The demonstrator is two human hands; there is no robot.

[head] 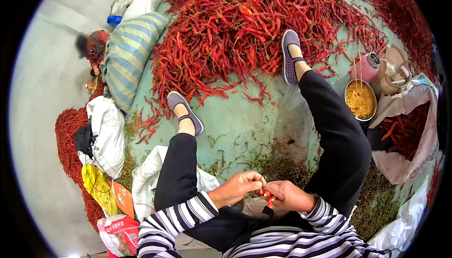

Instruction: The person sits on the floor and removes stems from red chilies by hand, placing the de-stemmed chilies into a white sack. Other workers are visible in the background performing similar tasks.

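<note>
Over my lap, my left hand (237, 188) pinches a thin chili stem (264, 177) between thumb and fingertips. Against it, my right hand (292, 196) is curled around several red chili peppers (269, 201), whose cut or broken ends show pale. The fingertips of both hands meet, and the fingers hide most of the peppers. Beyond my feet spreads a large heap of red chili peppers (243, 21). Loose green stems (254, 159) litter the floor between my legs, thickening into a brownish pile (289, 169) by my right thigh.
At right stand a bowl of noodles (360, 101) with chopsticks, a pink flask (365, 68) and an open sack of chilies (406, 134). A striped full sack (134, 56) and white sack (106, 134) lie left. Another person (93, 48) sits beyond the striped sack.
</note>
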